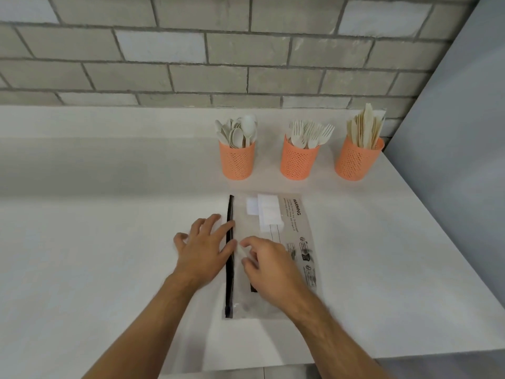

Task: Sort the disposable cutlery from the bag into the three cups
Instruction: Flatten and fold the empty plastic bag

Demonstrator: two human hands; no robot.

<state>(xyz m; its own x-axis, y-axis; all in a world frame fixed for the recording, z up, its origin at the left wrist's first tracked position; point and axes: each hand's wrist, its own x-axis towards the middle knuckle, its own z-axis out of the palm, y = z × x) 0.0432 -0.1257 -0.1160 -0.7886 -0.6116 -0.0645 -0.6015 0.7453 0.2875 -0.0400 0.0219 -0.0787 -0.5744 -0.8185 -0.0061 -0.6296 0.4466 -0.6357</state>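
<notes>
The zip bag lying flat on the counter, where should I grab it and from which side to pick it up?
Take the zip bag by its black zipper strip, the long edge on its left, coming in from the left side. That strip looks like the stiffest, raised part; the rest is thin clear film lying flat on the counter, hard to pinch.

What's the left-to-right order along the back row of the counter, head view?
Spoon cup → fork cup → knife cup. All three orange cups stand apart, beyond the bag.
</notes>
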